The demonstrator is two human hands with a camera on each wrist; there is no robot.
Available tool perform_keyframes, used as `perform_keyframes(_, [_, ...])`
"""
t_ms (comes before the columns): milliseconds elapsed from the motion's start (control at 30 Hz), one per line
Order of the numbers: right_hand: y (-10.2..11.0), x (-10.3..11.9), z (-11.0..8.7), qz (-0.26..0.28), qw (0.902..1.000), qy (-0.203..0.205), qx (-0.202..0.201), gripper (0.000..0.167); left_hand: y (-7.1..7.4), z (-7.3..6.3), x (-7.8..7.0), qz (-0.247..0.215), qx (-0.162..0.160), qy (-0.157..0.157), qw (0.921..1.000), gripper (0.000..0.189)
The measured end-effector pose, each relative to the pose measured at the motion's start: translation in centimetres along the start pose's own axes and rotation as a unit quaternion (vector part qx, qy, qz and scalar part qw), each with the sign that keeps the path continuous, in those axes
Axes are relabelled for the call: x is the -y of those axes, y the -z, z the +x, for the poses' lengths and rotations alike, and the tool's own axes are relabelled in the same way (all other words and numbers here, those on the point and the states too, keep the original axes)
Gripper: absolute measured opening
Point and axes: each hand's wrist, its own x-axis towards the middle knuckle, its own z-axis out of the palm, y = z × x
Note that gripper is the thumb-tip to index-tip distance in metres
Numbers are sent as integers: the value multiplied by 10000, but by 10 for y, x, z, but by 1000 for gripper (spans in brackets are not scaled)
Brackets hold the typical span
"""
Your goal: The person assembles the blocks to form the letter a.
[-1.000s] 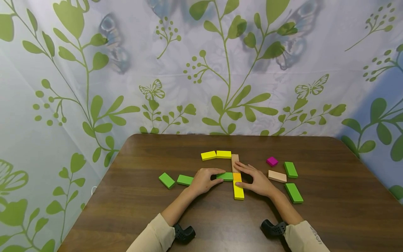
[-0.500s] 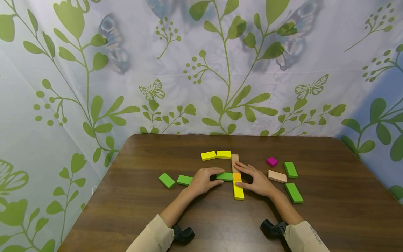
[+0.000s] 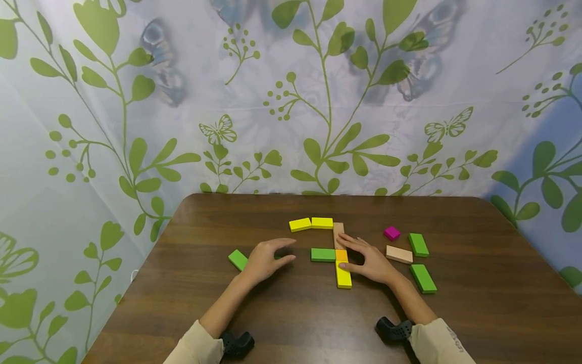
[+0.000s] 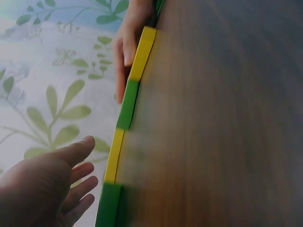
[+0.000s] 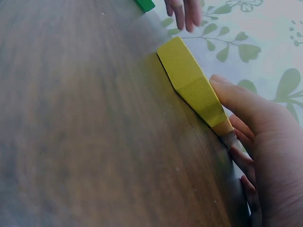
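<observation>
In the head view my left hand (image 3: pixel 265 263) hovers left of centre, thumb and fingers spread apart around nothing. It hides one green block and part of another green block (image 3: pixel 236 259). A gap separates it from the green block (image 3: pixel 323 255) in the middle, which abuts a small orange block (image 3: pixel 340 255). My right hand (image 3: pixel 374 261) lies across the upright line of blocks. Its thumb touches the yellow block (image 5: pixel 189 78) below the orange one, and its fairly straight fingers rest at the tan block (image 3: pixel 338 229) above. The left wrist view shows the left hand (image 4: pixel 52 184) holding nothing.
Two yellow blocks (image 3: pixel 322 223) run left from the tan block's top. Right of the right hand lie a magenta block (image 3: pixel 392 233), another tan block (image 3: pixel 399 254) and two green blocks (image 3: pixel 423 278). A patterned cloth (image 3: pixel 291 126) hangs behind the wooden table (image 3: pixel 291 323).
My left hand has let go of the middle green block and moved left, over the other green blocks. The right hand and the line of blocks stay put.
</observation>
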Motion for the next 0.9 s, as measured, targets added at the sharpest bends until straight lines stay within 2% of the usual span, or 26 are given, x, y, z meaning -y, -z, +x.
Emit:
perform_keyframes(167, [-1,0,0,-16,10000,-51,9,71,16,-13,17,-48,-217,27,9997,43])
perform_keyframes(300, [-1,-1,0,2,10000,-29,-2,71,26,-25,28,-170,-203,-47,9996,44])
perform_keyframes(567, [1,-2,0,11,10000,49,-25,71,34,-39,41,-151,103,-74,9998,49])
perform_keyframes(733, [1,-1,0,-9,10000,55,4,71,36,-42,42,-126,393,-5,9991,46])
perform_keyframes(900, [1,0,0,16,10000,23,5,71,38,-42,39,-62,524,37,9986,41])
